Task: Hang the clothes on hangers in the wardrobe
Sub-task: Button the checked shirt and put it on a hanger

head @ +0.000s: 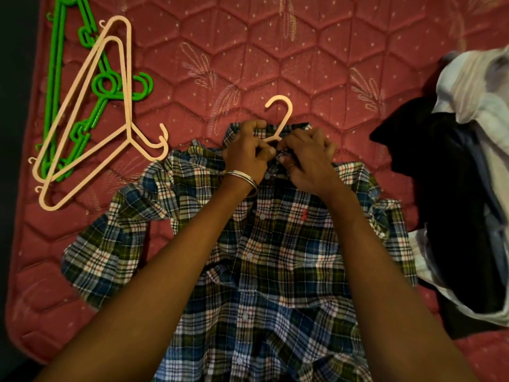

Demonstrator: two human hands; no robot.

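Shirt: a checked button-up shirt (275, 257) in blue, green and white lies flat on the red quilted mattress (303, 64). Its long side runs from near to far. The collar points to the far side and the bottom end is near the person. Its sleeves spread out to the left and right.
Hanger in shirt: a peach plastic hanger (281, 117) is inside the shirt. Only its hook and neck stick out past the collar. The hook points far and curls to the left.
Left hand: the left hand (245, 153) has its fingers curled round the collar cloth, just left of the hanger neck. A silver bangle (242, 177) sits on that wrist.
Right hand: the right hand (308, 161) pinches the shirt front just below the collar, near the top button. The two hands almost touch.
Hidden: the rest of the hanger is under the cloth. The bottom of the shirt is cut off by the near edge. The top button is too small to make out.
Spare hangers: two more peach hangers (91, 119) lie on green plastic hangers (57, 78) at the far left of the mattress.
Clothes pile: a heap of black and pale striped clothes (454, 188) lies on the right, beside the shirt.
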